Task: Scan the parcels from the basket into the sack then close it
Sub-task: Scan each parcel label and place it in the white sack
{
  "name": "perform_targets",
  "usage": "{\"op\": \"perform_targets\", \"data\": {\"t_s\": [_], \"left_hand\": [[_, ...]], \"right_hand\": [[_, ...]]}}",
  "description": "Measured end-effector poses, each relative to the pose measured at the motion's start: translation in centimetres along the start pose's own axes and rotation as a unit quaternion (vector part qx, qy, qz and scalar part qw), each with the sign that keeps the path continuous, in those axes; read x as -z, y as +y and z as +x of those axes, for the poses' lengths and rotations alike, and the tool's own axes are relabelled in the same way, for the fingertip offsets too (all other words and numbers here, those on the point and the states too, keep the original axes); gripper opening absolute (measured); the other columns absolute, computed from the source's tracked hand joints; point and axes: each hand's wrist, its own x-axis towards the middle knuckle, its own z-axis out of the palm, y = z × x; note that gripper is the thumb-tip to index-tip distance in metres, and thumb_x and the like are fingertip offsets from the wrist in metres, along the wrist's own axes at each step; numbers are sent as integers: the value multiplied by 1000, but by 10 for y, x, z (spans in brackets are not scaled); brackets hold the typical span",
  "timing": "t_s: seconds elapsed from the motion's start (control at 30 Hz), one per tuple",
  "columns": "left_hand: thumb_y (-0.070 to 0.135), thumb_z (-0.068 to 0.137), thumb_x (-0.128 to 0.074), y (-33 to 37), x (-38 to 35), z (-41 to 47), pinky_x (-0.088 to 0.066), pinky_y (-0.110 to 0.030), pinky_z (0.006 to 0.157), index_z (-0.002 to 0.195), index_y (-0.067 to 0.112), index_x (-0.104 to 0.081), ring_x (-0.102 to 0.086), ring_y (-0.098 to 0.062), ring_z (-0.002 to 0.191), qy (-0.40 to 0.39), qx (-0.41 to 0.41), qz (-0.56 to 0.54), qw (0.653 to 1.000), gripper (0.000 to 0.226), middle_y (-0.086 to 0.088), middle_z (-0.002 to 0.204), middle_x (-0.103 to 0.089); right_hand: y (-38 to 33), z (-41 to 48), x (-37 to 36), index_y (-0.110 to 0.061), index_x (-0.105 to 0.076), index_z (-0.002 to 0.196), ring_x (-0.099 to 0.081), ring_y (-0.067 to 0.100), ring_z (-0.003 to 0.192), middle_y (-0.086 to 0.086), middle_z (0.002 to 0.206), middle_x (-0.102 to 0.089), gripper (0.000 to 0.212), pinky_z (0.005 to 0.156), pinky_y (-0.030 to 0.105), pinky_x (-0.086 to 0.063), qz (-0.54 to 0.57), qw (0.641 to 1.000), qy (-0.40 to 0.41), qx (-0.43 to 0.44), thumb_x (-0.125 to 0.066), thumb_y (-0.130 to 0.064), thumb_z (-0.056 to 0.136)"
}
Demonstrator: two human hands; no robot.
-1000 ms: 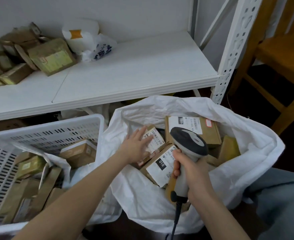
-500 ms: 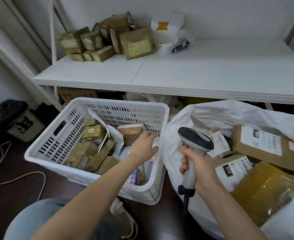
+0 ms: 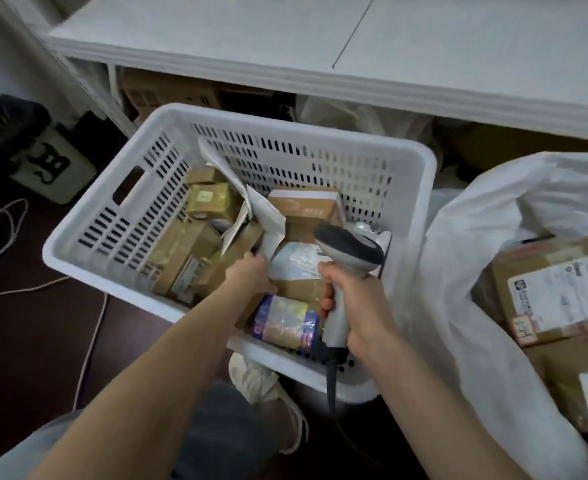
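A white slotted basket (image 3: pixel 60 251) sits on the dark floor, holding several brown and yellow parcels and a crumpled white mailer (image 3: pixel 268 216). My left hand (image 3: pixel 249 275) is down inside it, fingers curled among the parcels and thumb on a brown parcel (image 3: pixel 301 289). A colourful film-wrapped roll (image 3: pixel 285 322) lies just below that hand. My right hand (image 3: pixel 351 303) grips the handle of a grey barcode scanner (image 3: pixel 349 247), held over the basket's right side. The open white sack (image 3: pixel 458 271) stands to the right, with labelled boxes (image 3: pixel 559 289) inside.
A white shelf (image 3: pixel 320 46) runs across the top, with cardboard boxes (image 3: pixel 167 95) under it. A black bag (image 3: pixel 8 129) and cables (image 3: pixel 88 341) lie on the floor at left. My shoe (image 3: pixel 261 379) is under the basket's near edge.
My left hand left the sack, crossed to the basket and went down among its parcels. The scanner hand followed to the left, over the basket. My view swung left and down.
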Motion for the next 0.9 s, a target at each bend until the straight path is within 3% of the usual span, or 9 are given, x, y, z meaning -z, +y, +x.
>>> {"op": "perform_targets", "data": {"t_s": [0.13,0.27,0.4,0.5,0.57,0.7,0.83,0.9], "left_hand": [[45,88,-61,2,-18,19,-45,-36,81,133,16,-45,-55,-27,114,9,22,48,999,55,-9,126,-53],[38,92,-58,3,-4,12,-46,-32,78,121,15,-56,-59,-25,109,64,26,78,995,38,-6,118,-59],[32,92,-55,-10,45,-18,-50,-34,73,104,12,-59,-63,-27,95,148,42,-17,988,23,-7,95,-62],[37,90,-57,-20,88,-52,-47,-31,63,94,11,-56,-59,-23,77,219,31,-146,964,26,-3,78,-57],[32,90,-58,-19,113,-76,-46,-31,68,95,10,-58,-58,-23,84,239,10,-305,922,23,-6,87,-60],[18,88,-58,4,141,-130,-54,-36,79,92,14,-63,-61,-22,88,259,-79,-544,794,8,-6,91,-64],[7,90,-50,42,144,-182,-50,-29,56,72,12,-55,-54,-17,55,200,-147,-673,697,19,3,52,-54],[2,89,-47,64,137,-205,-50,-26,50,75,8,-54,-55,-13,47,148,-175,-721,654,17,1,53,-53]], "right_hand": [[4,15,3,-9,-59,75,-44,11,40,2,52,-49,13,46,24,-41,-3,1000,6,-16,-67,-11,85],[4,13,5,-8,-60,77,-44,11,40,2,51,-50,10,47,25,-41,-13,1000,1,-8,-67,-10,85],[-3,-6,14,-7,-57,74,-41,13,41,3,48,-47,14,45,25,-39,-24,999,5,34,-66,-9,85],[-12,-30,24,-8,-59,75,-42,12,42,3,50,-48,12,48,26,-39,1,998,10,59,-66,-10,85],[-18,-49,32,-9,-60,77,-43,11,40,2,51,-48,10,48,25,-39,19,997,7,77,-66,-10,85],[-28,-89,55,-8,-63,81,-46,10,41,3,53,-50,7,46,23,-42,80,989,10,124,-66,-8,86],[-41,-120,85,-7,-65,90,-63,14,57,5,68,-64,7,55,25,-53,140,970,66,188,-70,-7,85],[-46,-131,101,-10,-64,92,-68,19,72,6,80,-69,12,72,31,-57,161,959,85,215,-71,-6,84]]}}
